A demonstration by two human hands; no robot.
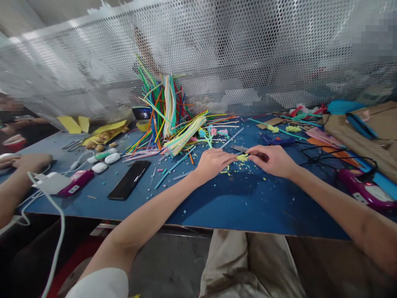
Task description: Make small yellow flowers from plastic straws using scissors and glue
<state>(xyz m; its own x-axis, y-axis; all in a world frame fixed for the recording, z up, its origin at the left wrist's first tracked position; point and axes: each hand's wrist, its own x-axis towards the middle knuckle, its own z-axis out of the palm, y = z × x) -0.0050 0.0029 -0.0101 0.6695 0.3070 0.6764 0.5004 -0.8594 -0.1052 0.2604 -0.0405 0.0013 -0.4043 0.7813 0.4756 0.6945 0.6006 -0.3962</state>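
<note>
My left hand (213, 164) pinches one end of a small yellow fuzzy pipe-cleaner piece (242, 157) just above the blue table. The fingertips of my right hand (276, 160) meet the other side of that piece. Tucked in my right hand is a pair of scissors (239, 148), its metal blades pointing left and a dark red handle part showing in the palm. Small yellow and pale blue clippings lie on the table under both hands. Beyond my left hand stand pink and blue fuzzy flowers (213, 132) on green stems.
A bundle of coloured pipe cleaners (169, 107) stands at the back by the perforated metal screen (248, 49). Left of me lie a black phone (129, 179) and a purple power strip (76, 183). A glue gun (277, 140) with black cable lies right. Another person's arm (18, 182) rests far left.
</note>
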